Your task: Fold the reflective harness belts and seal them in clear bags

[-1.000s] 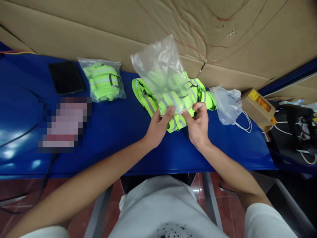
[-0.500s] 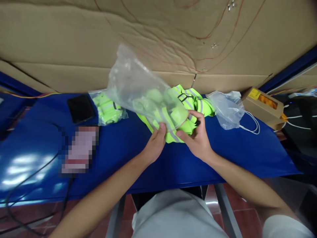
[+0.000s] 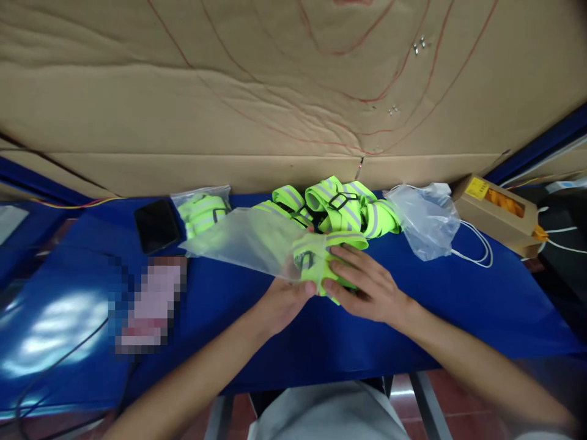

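Note:
My left hand (image 3: 291, 299) grips a clear plastic bag (image 3: 243, 241) near its mouth, thumb on the near side. The bag extends out to the left. A folded neon-yellow reflective strap (image 3: 316, 260) with grey stripes sits partly inside the mouth. My right hand (image 3: 364, 281) is closed round the strap's right end, fingers over the top and thumb below. Behind my hands lies a pile of loose reflective straps (image 3: 339, 201) with black buckles. To the left, another bag of neon-yellow straps (image 3: 202, 214) rests on the table.
On the blue table (image 3: 435, 305), a black flat device (image 3: 156, 226) and a blurred-out phone-like object (image 3: 153, 302) lie at left. A clear bag with a white cable (image 3: 424, 217) and a cardboard box (image 3: 498, 214) are at right. A cardboard panel (image 3: 275, 91) stands behind.
The plastic bag has swung down from raised to nearly level, pointing left. My right hand has moved over the strap at the bag's mouth. The view has shifted slightly.

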### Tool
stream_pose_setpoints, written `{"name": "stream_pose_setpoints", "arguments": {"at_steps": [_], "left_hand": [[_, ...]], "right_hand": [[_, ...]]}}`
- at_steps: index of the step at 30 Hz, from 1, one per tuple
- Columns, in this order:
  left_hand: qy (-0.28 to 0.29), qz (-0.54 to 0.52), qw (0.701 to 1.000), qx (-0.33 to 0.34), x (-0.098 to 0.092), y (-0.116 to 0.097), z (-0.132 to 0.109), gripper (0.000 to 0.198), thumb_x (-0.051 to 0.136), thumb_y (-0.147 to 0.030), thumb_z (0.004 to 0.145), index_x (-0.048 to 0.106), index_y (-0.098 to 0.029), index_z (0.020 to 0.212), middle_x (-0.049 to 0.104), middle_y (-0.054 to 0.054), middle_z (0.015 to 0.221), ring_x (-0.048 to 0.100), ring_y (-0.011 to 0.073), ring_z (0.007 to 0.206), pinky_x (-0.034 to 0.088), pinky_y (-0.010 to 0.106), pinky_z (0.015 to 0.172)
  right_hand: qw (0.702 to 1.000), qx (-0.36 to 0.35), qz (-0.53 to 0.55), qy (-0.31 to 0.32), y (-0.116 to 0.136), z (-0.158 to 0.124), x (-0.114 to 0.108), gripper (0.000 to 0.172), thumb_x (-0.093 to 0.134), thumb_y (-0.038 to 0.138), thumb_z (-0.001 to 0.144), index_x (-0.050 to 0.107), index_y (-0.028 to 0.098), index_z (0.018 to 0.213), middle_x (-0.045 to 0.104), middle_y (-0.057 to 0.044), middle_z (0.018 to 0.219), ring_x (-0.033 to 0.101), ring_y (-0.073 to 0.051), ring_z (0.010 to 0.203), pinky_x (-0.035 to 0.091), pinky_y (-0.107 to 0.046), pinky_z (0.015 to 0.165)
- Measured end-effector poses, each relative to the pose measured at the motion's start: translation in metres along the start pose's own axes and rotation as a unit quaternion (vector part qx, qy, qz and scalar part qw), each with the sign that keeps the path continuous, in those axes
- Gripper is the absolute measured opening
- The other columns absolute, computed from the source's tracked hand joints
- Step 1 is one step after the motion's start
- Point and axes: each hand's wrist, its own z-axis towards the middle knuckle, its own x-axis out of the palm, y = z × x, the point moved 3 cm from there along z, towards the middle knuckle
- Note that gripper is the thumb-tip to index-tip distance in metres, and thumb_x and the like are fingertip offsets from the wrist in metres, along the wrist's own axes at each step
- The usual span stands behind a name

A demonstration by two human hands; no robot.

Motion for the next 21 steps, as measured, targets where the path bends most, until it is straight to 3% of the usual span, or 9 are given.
{"name": "stream_pose_setpoints", "arguments": {"at_steps": [2,6,10,11,13,15,17,21], "left_hand": [[-0.028,0.008,1.000,0.001,-0.008,0.005,0.001,0.091,0.097,-0.038,0.067,0.053,-0.040,0.147,0.056,0.002,0.154,0.055,0.0255,0.141,0.048,0.035,0.113],[-0.100,0.043,0.994,0.011,-0.016,0.008,0.002,0.096,0.095,-0.047,0.066,0.051,-0.032,0.150,0.064,0.006,0.142,0.057,0.0289,0.137,0.045,0.039,0.116],[-0.083,0.013,0.996,-0.009,-0.010,0.010,-0.001,0.092,0.091,-0.056,0.068,0.053,-0.029,0.148,0.067,0.009,0.137,0.060,0.0331,0.134,0.046,0.046,0.116],[-0.078,0.008,0.997,-0.010,-0.008,0.010,-0.002,0.091,0.091,-0.056,0.069,0.054,-0.029,0.147,0.067,0.010,0.137,0.060,0.0340,0.133,0.046,0.047,0.116],[-0.076,0.009,0.997,-0.009,-0.007,0.011,-0.005,0.088,0.091,-0.056,0.068,0.057,-0.029,0.145,0.068,0.010,0.136,0.059,0.0357,0.134,0.046,0.050,0.116],[-0.065,0.015,0.998,-0.018,-0.007,0.015,-0.007,0.087,0.091,-0.058,0.068,0.059,-0.030,0.143,0.068,0.011,0.135,0.057,0.0376,0.136,0.044,0.052,0.117],[-0.041,0.016,0.998,-0.039,-0.006,0.022,-0.008,0.086,0.090,-0.061,0.067,0.061,-0.030,0.141,0.068,0.010,0.136,0.055,0.0401,0.139,0.042,0.054,0.118],[-0.014,0.004,0.997,-0.071,-0.002,0.033,-0.009,0.085,0.087,-0.067,0.065,0.064,-0.031,0.138,0.066,0.008,0.139,0.050,0.0424,0.142,0.037,0.054,0.123]], "right_hand": [[0.999,-0.018,-0.004,0.048,0.004,-0.004,0.003,0.014,0.074,0.016,0.091,0.072,0.021,0.104,0.077,-0.005,0.107,0.069,-0.026,0.127,0.060,-0.042,0.109],[0.985,-0.022,0.047,0.163,0.003,-0.011,0.005,0.031,0.065,0.023,0.098,0.067,0.012,0.128,0.075,-0.013,0.122,0.059,-0.026,0.140,0.052,-0.041,0.117],[0.990,0.003,0.045,0.133,-0.001,-0.017,0.003,0.026,0.065,0.020,0.098,0.070,0.019,0.123,0.076,-0.009,0.121,0.052,-0.028,0.146,0.014,-0.062,0.132],[0.990,0.024,0.053,0.126,-0.001,-0.018,0.003,0.024,0.066,0.020,0.097,0.071,0.022,0.120,0.077,-0.009,0.120,0.048,-0.030,0.149,0.015,-0.064,0.131],[0.985,0.087,0.104,0.111,-0.002,-0.020,0.005,0.024,0.067,0.020,0.096,0.070,0.022,0.120,0.075,-0.012,0.120,0.048,-0.032,0.149,0.039,-0.059,0.125],[0.972,0.153,0.160,0.081,-0.001,-0.020,0.007,0.032,0.068,0.017,0.094,0.066,0.020,0.126,0.074,-0.014,0.118,0.061,-0.029,0.138,0.059,-0.045,0.108],[0.965,0.179,0.186,0.042,0.000,-0.016,0.007,0.041,0.070,0.015,0.093,0.062,0.019,0.132,0.076,-0.012,0.110,0.074,-0.024,0.116,0.064,-0.039,0.099],[0.972,0.156,0.178,0.009,0.002,-0.006,0.008,0.044,0.071,0.009,0.089,0.063,0.016,0.132,0.077,-0.008,0.096,0.078,-0.020,0.096,0.066,-0.036,0.094]]}}
